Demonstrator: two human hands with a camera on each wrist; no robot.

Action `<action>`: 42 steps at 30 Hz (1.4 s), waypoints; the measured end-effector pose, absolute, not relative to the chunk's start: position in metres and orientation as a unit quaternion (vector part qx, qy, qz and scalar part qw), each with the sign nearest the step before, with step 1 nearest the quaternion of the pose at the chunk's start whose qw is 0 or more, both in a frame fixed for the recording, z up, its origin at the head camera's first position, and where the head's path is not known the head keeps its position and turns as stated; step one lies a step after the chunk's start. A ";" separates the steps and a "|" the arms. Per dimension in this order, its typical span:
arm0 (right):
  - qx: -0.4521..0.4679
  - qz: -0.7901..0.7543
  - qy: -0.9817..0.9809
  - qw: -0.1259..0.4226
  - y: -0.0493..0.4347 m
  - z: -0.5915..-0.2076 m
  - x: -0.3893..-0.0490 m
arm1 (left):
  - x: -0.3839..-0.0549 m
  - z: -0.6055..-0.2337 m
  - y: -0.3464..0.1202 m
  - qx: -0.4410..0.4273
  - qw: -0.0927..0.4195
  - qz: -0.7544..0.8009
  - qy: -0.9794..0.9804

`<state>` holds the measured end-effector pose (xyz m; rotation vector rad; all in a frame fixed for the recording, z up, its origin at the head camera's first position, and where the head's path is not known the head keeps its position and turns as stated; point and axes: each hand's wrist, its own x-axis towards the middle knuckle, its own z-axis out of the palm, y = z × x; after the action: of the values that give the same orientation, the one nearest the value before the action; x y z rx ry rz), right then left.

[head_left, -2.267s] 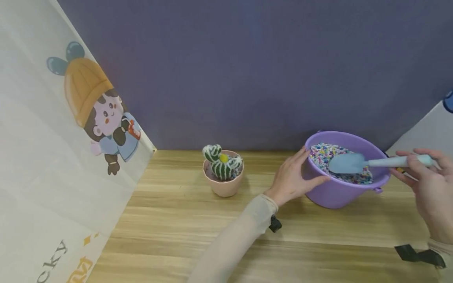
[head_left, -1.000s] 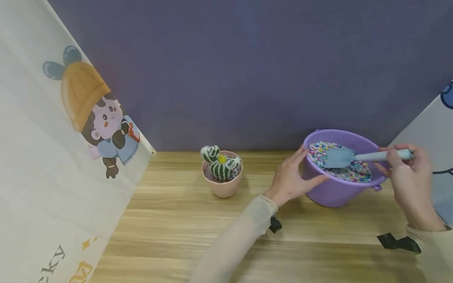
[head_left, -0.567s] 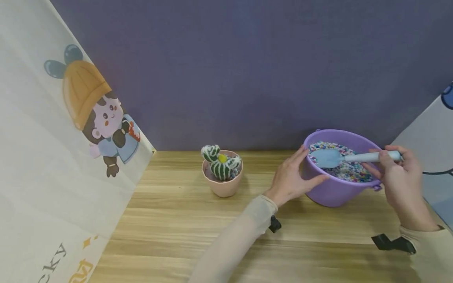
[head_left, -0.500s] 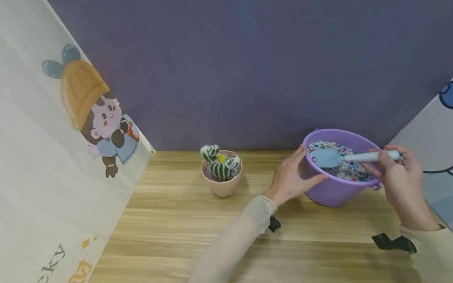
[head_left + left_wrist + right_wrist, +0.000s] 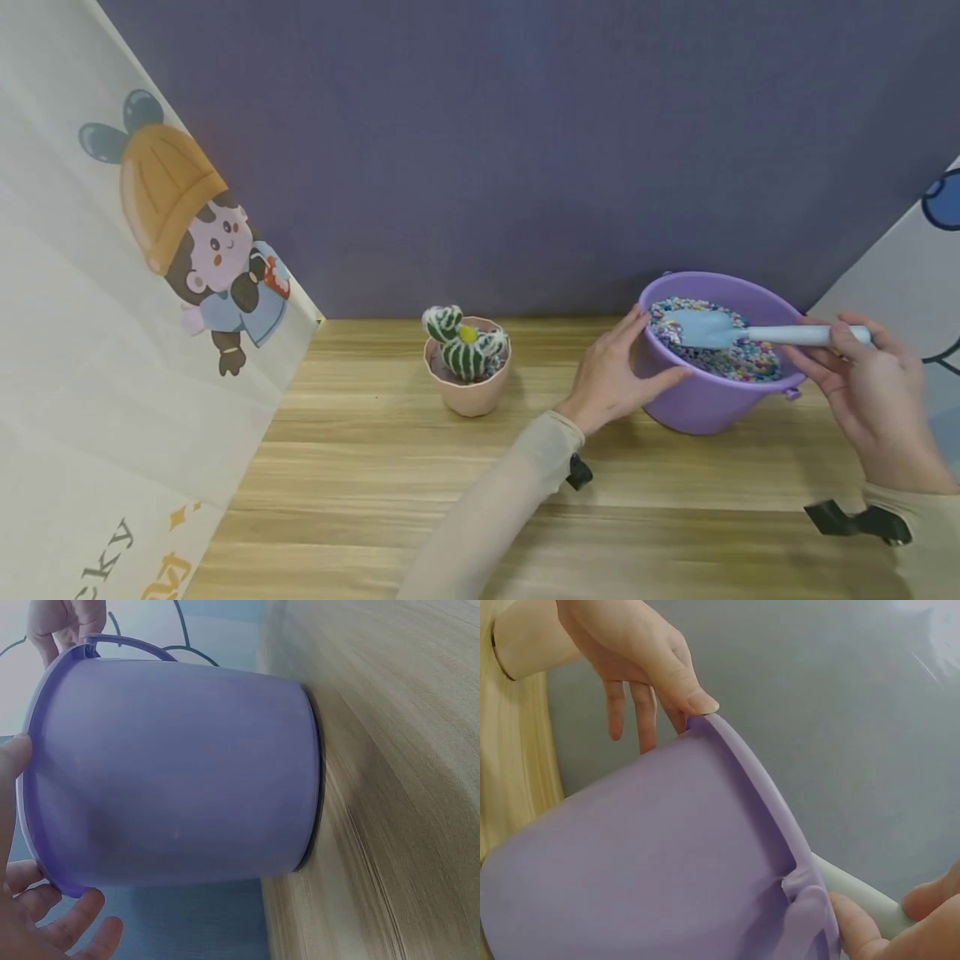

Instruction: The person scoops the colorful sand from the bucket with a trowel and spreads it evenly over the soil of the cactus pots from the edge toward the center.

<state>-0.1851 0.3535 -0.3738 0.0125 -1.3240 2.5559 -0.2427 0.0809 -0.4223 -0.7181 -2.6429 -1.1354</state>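
A purple bucket (image 5: pixel 696 410) stands on the wooden table, part filled with small multicoloured granules (image 5: pixel 731 363). My left hand (image 5: pixel 611 379) holds its near-left rim, thumb and fingers spread along the edge. In the left wrist view the thumb (image 5: pixel 15 754) and fingertips touch the bucket's rim. My right hand (image 5: pixel 877 400) grips the pale handle of a light-blue hand shovel (image 5: pixel 708 330) between thumb and fingers. The shovel lies nearly level, its blade over the granules inside the bucket; how deep it sits is hard to tell. The right wrist view shows only its handle (image 5: pixel 859 894).
Left of the bucket, a knitted cactus (image 5: pixel 465 358) sits in a pink pot (image 5: pixel 474 398). A dark blue-grey backdrop (image 5: pixel 525 167) rises behind the table (image 5: pixel 360 492). White printed panels (image 5: pixel 60 333) flank both sides.
The right hand and shovel moved left, taking the blade toward the bucket's left wall, then came back slightly right over the last half second. The left hand stays on the rim.
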 end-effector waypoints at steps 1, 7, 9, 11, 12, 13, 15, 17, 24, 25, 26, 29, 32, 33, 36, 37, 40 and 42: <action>0.003 0.883 -0.449 0.135 0.354 -0.374 -0.184 | -0.243 -0.422 0.081 -0.241 0.087 -0.382 -0.888; -0.001 0.901 -0.407 0.150 0.358 -0.371 -0.180 | -0.242 -0.423 0.080 -0.236 0.086 -0.390 -0.886; 0.000 0.904 -0.400 0.152 0.359 -0.370 -0.178 | -0.242 -0.424 0.081 -0.237 0.086 -0.391 -0.885; 0.002 0.905 -0.396 0.153 0.359 -0.369 -0.176 | -0.242 -0.425 0.081 -0.239 0.087 -0.394 -0.883; 0.004 0.905 -0.397 0.154 0.359 -0.368 -0.175 | -0.241 -0.426 0.082 -0.240 0.087 -0.396 -0.882; 0.005 0.905 -0.397 0.154 0.358 -0.368 -0.175 | -0.241 -0.427 0.081 -0.240 0.088 -0.401 -0.880; 0.010 0.905 -0.396 0.154 0.356 -0.367 -0.173 | -0.240 -0.430 0.080 -0.239 0.093 -0.412 -0.875; 0.014 0.903 -0.400 0.155 0.354 -0.366 -0.172 | -0.240 -0.432 0.079 -0.235 0.100 -0.422 -0.870; 0.028 0.911 -0.387 0.143 0.346 -0.364 -0.168 | -0.236 -0.436 0.073 -0.225 0.121 -0.437 -0.862; 0.029 0.913 -0.381 0.140 0.345 -0.364 -0.168 | -0.236 -0.436 0.072 -0.225 0.121 -0.439 -0.861; 0.031 0.916 -0.375 0.137 0.344 -0.364 -0.168 | -0.235 -0.436 0.071 -0.227 0.119 -0.441 -0.860; 0.035 0.924 -0.360 0.128 0.342 -0.366 -0.169 | -0.235 -0.436 0.066 -0.229 0.116 -0.445 -0.858; 0.036 0.927 -0.353 0.117 0.338 -0.369 -0.170 | -0.234 -0.438 0.061 -0.228 0.117 -0.446 -0.858; 0.037 0.929 -0.351 0.114 0.337 -0.370 -0.171 | -0.234 -0.439 0.060 -0.227 0.116 -0.447 -0.858; 0.040 0.930 -0.349 0.109 0.332 -0.374 -0.172 | -0.235 -0.442 0.055 -0.223 0.117 -0.446 -0.859; 0.041 0.931 -0.347 0.107 0.331 -0.375 -0.173 | -0.236 -0.443 0.054 -0.222 0.117 -0.445 -0.859; 0.044 0.932 -0.346 0.104 0.325 -0.376 -0.174 | -0.237 -0.445 0.049 -0.221 0.123 -0.444 -0.859; 0.048 0.936 -0.336 0.097 0.322 -0.376 -0.174 | -0.238 -0.446 0.046 -0.222 0.128 -0.443 -0.859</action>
<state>-0.1741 0.3220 -0.3761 0.1433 -0.9955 2.7706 -0.2377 0.0459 -0.4456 -0.6456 -2.4985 -1.2884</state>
